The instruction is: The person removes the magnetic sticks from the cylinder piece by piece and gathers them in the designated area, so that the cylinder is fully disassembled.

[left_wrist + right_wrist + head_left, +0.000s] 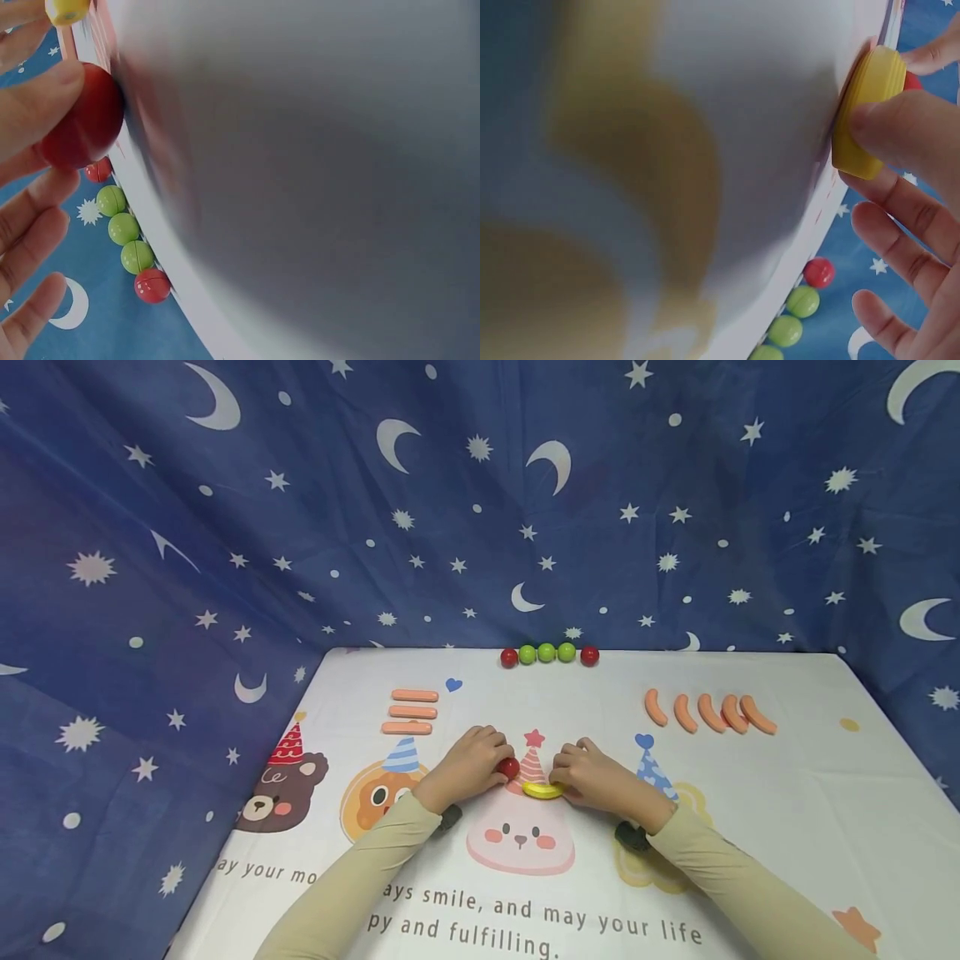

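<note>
In the head view my left hand (469, 766) pinches a glossy red ball (508, 768) low over the middle of the table, near a printed party hat. The left wrist view shows the thumb on the red ball (94, 124), with the other fingers spread behind it. Just to the right, my right hand (600, 783) holds one end of a curved yellow piece (542, 791). Seen close in the right wrist view, the yellow piece (866, 112) has a ridged surface and sits between thumb and index finger. The remaining right fingers are loosely bent.
Red and green balls (546, 652) line the table's back edge. Three straight sausages (412, 712) lie stacked in rows at left. Several curved sausages (686, 714) form a row at right, with something red under them. A printed white cloth (480, 693) covers the table before a starry blue curtain (465, 527).
</note>
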Tool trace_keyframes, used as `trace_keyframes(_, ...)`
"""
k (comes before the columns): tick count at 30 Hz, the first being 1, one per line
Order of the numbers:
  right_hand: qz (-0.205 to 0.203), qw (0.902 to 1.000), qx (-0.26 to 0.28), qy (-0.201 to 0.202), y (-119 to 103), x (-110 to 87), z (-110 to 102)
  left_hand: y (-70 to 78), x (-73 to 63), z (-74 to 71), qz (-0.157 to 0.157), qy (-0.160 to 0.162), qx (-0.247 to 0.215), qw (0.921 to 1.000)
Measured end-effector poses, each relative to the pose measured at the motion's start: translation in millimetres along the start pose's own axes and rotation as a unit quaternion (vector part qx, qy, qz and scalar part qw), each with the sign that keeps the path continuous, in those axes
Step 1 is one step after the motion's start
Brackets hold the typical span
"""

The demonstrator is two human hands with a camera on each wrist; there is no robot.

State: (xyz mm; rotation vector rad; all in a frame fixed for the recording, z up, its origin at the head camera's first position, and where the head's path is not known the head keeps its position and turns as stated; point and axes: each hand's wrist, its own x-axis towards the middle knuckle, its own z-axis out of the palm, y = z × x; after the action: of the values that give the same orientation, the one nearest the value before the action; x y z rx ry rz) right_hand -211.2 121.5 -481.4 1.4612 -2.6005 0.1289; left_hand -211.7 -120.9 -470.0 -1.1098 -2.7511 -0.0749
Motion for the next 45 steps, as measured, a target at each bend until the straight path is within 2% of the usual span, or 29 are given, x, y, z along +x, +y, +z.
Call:
trace_keyframes(5, 0.014, 0.9994, 0.008, 0.03, 8, -11.7, -2, 0.6, -0.5, -0.2, -0.004, -0.002, -0.006, 1.0)
trace_keyframes(11, 0.034, 0.9965, -0.011, 0.075, 21, -24.6, -4, 1.4, -0.4, -1.4, -0.011, -0.006, -0.017, 0.9998)
trace_keyframes(15, 0.056, 0.994, -0.022, 0.091, 31, -33.4, -6, 1.5, -0.2, -1.5, -0.014, -0.005, -0.025, 0.9996)
trace_keyframes(23, 0.069, 0.982, -0.056, 0.167, 57, -52.5, -7, 2.1, -0.9, -2.4, -0.016, -0.004, -0.03, 0.9994)
trace_keyframes(27, 0.091, 0.9766, -0.055, 0.187, 67, -60.8, -10, 1.5, -1.1, -2.1, -0.009, 0.001, -0.023, 0.9997)
trace_keyframes(33, 0.149, 0.9722, -0.06, 0.171, 81, -62.8, -12, -0.6, -1.5, -0.7, -0.006, 0.002, -0.016, 0.9999)
trace_keyframes(40, 0.216, 0.9662, -0.095, 0.103, 97, -52.0, -10, -2.2, -1.1, 2.9, -0.005, 0.002, -0.016, 0.9999)
trace_keyframes(45, 0.243, 0.9603, -0.124, 0.055, 108, -42.2, -6, -2.0, -1.2, 2.9, -0.007, 0.001, -0.015, 0.9999)
